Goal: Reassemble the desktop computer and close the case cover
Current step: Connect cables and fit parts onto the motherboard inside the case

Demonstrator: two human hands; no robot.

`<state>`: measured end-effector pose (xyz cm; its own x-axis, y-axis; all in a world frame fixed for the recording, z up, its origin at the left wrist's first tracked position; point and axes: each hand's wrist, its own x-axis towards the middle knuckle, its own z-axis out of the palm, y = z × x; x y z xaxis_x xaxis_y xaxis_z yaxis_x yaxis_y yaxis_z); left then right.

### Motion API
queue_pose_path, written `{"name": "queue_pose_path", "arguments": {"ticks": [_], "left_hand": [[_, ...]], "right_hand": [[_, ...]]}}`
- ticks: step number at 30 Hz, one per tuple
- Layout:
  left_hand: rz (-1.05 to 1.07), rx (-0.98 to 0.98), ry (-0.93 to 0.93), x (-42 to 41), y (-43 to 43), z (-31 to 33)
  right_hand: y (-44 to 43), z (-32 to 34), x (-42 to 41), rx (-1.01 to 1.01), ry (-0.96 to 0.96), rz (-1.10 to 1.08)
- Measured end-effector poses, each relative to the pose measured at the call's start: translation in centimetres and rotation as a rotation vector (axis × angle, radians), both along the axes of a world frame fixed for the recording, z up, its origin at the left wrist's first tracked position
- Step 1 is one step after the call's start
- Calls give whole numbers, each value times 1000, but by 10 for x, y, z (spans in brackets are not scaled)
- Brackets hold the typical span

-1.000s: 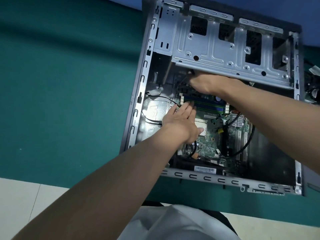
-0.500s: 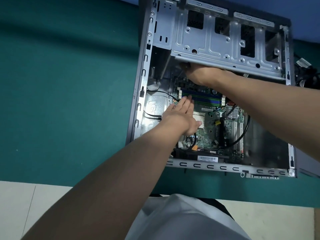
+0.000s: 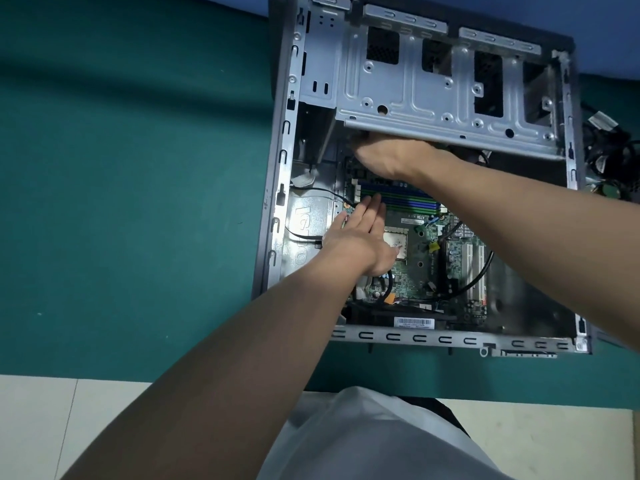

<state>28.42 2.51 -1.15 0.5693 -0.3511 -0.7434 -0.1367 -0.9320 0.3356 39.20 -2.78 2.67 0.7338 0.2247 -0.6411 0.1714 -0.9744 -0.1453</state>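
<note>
The grey case (image 3: 415,338) lies open on its side in the upper right of the frame, cover off. Its silver drive cage (image 3: 433,81) spans the top. Below sits the green motherboard (image 3: 415,271) with blue-and-green RAM slots (image 3: 405,202).

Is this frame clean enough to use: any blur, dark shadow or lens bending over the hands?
Head view: little blur; wide-angle lens slightly bows the case rim; deep shadow under the drive cage hides the fingers of the right hand; left hand and motherboard evenly lit, no glare.
</note>
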Motion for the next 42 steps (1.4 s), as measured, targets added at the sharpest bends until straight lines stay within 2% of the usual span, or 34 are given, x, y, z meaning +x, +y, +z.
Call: {"name": "queue_pose_path", "arguments": {"ticks": [3,9,14,20,25,42], "left_hand": [[-2,0,-1,0,0,-1],[1,-8,-1,0,1,0],[-2,-10,13,0,2,2],[-5,-6,14,0,2,3],[-9,-9,24,0,2,2],[12,-16,26,-1,0,0]], "right_hand": [[-3,-1,-2,54,-69,-123],[0,2,-1,88,-109,-68],[-4,1,-1,129,-148,-136],[-6,-3,2,32,-96,-22],[-11,-2,1,139,-165,-91],[-11,-15,15,81,-257,105]]}}
